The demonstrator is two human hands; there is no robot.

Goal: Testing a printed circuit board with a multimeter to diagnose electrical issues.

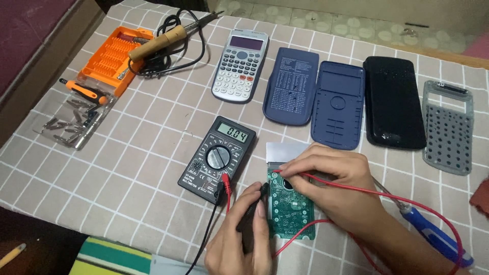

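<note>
A green circuit board (293, 211) with a small display panel (285, 152) at its top lies on the checked tablecloth. My left hand (242, 234) holds a black probe (257, 201) against the board's left edge. My right hand (336, 178) pinches a red probe (298, 174) down onto the board's upper part. Both leads run to a black multimeter (216, 160) just left of the board, its screen lit with digits.
A grey calculator (240, 65), two blue case shells (290, 86) (337, 104), a black cover (393, 102) and a grey keypad frame (448, 127) line the back. An orange bit case (114, 58), a soldering iron (163, 40), loose bits (69, 125) sit left; a blue screwdriver (433, 237) right.
</note>
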